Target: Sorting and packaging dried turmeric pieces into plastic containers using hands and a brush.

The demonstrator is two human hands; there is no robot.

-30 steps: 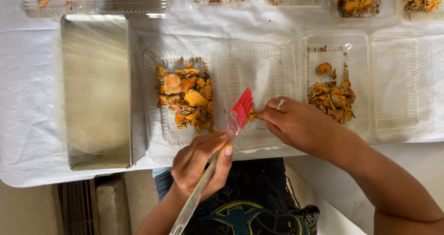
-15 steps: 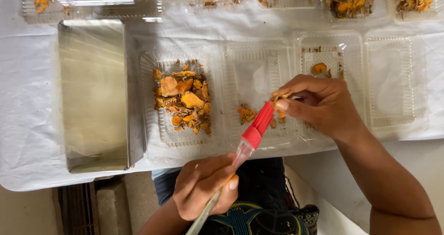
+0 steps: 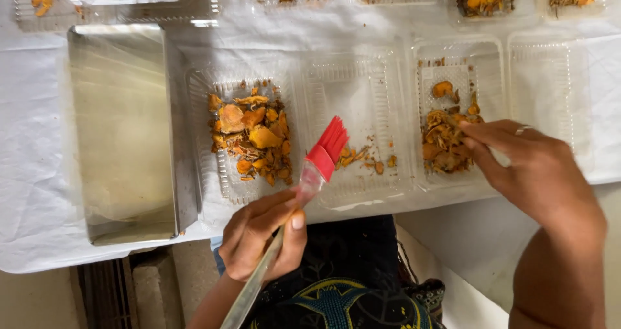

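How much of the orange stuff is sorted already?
Done: the left tray holds a full heap of orange pieces. In hand: the left hand holds a red brush over the middle tray, and the right hand touches the pile in the right tray. Left: a few crumbs in the middle tray.

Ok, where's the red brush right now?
In the head view, the red brush is centre frame, held by the left hand, bristles over the middle clear tray.

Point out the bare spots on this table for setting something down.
The metal tray at far left is bare. So is the clear tray at far right. The middle trays hold orange pieces, with the brush and both hands there.
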